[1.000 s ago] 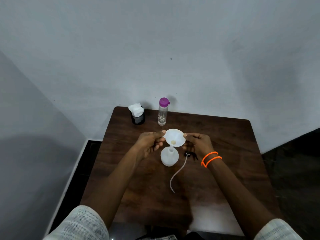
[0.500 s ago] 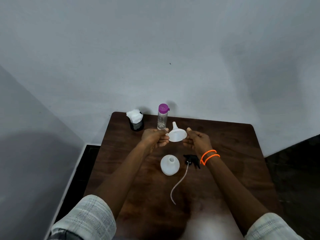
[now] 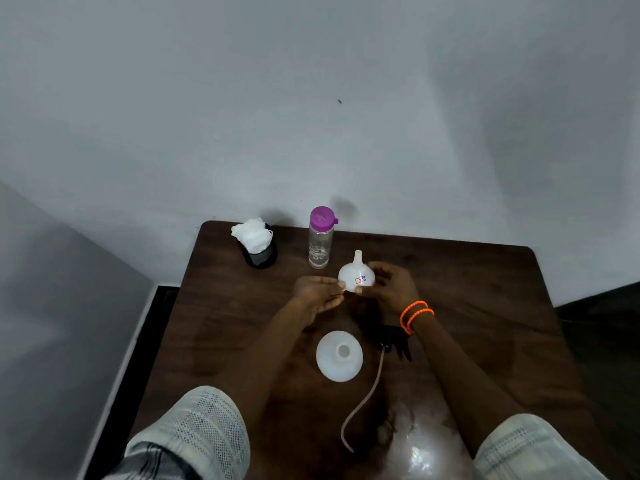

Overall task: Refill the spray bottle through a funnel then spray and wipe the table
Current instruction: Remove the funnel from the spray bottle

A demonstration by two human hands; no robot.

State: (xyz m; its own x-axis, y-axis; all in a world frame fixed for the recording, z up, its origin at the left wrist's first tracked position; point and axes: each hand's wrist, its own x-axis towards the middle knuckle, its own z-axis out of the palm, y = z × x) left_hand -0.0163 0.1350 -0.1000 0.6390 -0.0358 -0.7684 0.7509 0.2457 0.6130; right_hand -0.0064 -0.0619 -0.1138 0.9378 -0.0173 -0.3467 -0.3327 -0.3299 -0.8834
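1. The funnel [image 3: 356,277] is held in the air over the far half of the counter [image 3: 485,306], inverted, with its spout pointing up and away. It is well apart from the open neck of the spray bottle [image 3: 339,355], which stands nearer the person.
2. The right hand [image 3: 391,289] grips the funnel rim, with its fingers [image 3: 379,270] curled round the far edge. The left hand [image 3: 317,294] pinches the rim on the opposite side.
3. Risk: if the funnel is seated without being turned spout-down, it cannot enter the neck. Any pour would then run onto the counter.
4. Risk: the bottle is unsupported and appears light. A spout that lands off-centre could tip it.
5. The black spray head [image 3: 394,342] lies just beside the bottle under the right wrist, and its dip tube [image 3: 363,403] trails toward the person. A lowered forearm could drag either one.
6. The water bottle [image 3: 320,242] with the purple cap stands just beyond the funnel. A forward movement of the hands could knock it over.
7. The dark cup of tissue [image 3: 256,245] stands to the far left, clear of the work.
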